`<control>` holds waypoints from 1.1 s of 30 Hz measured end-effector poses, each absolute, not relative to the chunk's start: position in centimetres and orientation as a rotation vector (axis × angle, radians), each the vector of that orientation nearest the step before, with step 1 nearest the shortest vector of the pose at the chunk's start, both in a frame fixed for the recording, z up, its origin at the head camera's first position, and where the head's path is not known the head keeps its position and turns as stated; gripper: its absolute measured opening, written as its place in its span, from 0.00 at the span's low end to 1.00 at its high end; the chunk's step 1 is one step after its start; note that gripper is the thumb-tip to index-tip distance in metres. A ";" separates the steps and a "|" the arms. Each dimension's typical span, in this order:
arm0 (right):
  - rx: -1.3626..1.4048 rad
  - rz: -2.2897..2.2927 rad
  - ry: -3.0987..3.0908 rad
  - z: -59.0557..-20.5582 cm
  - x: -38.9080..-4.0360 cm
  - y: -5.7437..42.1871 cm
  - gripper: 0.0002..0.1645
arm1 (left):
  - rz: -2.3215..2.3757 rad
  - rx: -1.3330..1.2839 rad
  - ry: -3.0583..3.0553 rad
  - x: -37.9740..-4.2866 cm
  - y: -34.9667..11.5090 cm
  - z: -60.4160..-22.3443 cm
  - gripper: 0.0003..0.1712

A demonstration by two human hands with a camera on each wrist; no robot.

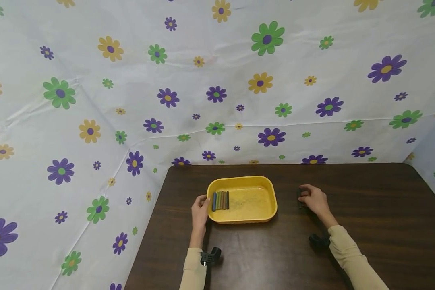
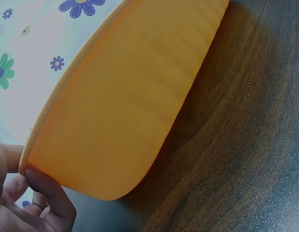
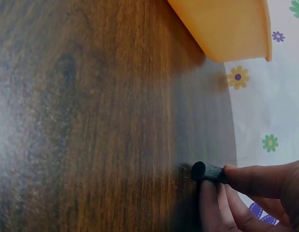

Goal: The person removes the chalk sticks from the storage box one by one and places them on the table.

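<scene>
A yellow plastic tray (image 1: 251, 201) rests on the table, with several crayon-like sticks (image 1: 220, 200) side by side along its left end, from blue through green and brown to black. My left hand (image 1: 199, 211) pinches the tray's left rim between thumb and fingers; in the left wrist view those fingers (image 2: 50, 193) bend at the rim's edge. To the right of the tray, my right hand (image 1: 314, 200) pinches a dark crayon-like stick (image 3: 208, 172) with thumb and fingers, low over or on the table; contact cannot be told. Its round end shows in the right wrist view.
The dark wooden table (image 1: 253, 253) reaches back to a white flowered sheet (image 1: 210, 72) that hangs behind and at the left side. Dark wrist cameras sit on both forearms, near the cream sleeves (image 1: 351, 253).
</scene>
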State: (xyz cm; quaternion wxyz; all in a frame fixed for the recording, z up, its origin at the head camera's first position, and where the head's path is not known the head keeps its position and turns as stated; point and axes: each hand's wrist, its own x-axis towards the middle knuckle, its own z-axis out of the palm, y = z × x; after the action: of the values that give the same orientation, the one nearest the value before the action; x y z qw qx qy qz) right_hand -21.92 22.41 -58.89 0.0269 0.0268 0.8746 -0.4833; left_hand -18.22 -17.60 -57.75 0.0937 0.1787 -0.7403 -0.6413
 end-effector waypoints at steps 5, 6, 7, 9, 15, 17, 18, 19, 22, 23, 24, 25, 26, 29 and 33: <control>0.023 -1.428 2.758 -58.9 -22.0 22.3 0.26 | -1.916 0.527 -2.185 -18.2 -17.6 -57.7 0.15; 0.011 -1.414 2.769 -58.8 -22.0 22.3 0.26 | -1.920 0.528 -2.184 -18.2 -17.6 -57.7 0.15; -0.003 -1.398 2.780 -58.8 -22.0 22.3 0.27 | -1.924 0.531 -2.185 -18.2 -17.6 -57.7 0.15; -0.013 -1.369 2.797 -58.8 -22.0 22.2 0.27 | -1.933 0.539 -2.186 -18.2 -17.6 -57.8 0.15; -0.018 -1.316 2.814 -58.9 -22.2 22.1 0.27 | -1.920 0.536 -2.193 -18.2 -17.6 -58.0 0.17; -0.018 -1.305 2.808 -58.8 -22.3 22.1 0.27 | -1.915 0.532 -2.204 -17.9 -17.3 -57.0 0.17; -0.019 -1.300 2.806 -58.8 -22.4 22.1 0.27 | -1.914 0.525 -2.207 -17.6 -17.1 -56.2 0.17; -0.020 -1.293 2.806 -58.8 -22.4 22.0 0.27 | -1.919 0.520 -2.208 -17.2 -16.9 -55.4 0.17; -0.021 -1.281 2.810 -58.8 -22.5 22.0 0.27 | -1.932 0.502 -2.217 -16.3 -16.3 -53.0 0.17; -0.024 -1.276 2.815 -58.8 -22.5 22.0 0.27 | -1.935 0.496 -2.215 -16.1 -16.3 -52.7 0.17; -0.026 -1.272 2.822 -58.8 -22.5 22.0 0.27 | -1.938 0.493 -2.212 -16.1 -16.3 -52.7 0.17; -0.028 -1.270 2.827 -58.8 -22.5 22.0 0.27 | -1.939 0.495 -2.214 -16.3 -16.4 -53.0 0.17; -0.027 -1.270 2.831 -58.8 -22.5 22.0 0.27 | -1.937 0.502 -2.217 -16.5 -16.4 -53.4 0.17; -0.020 -1.270 2.841 -58.7 -22.4 22.0 0.26 | -1.925 0.522 -2.213 -17.3 -16.8 -55.3 0.17; 0.001 -1.271 2.869 -58.6 -22.1 21.9 0.24 | -1.908 0.540 -2.202 -18.0 -17.3 -57.3 0.17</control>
State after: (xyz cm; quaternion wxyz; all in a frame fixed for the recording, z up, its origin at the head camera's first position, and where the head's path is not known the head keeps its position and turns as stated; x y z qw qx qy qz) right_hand -22.11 21.85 -58.62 0.0017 0.0002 0.9143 -0.4050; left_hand -17.97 -17.34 -57.30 0.0889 0.1814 -0.7401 -0.6414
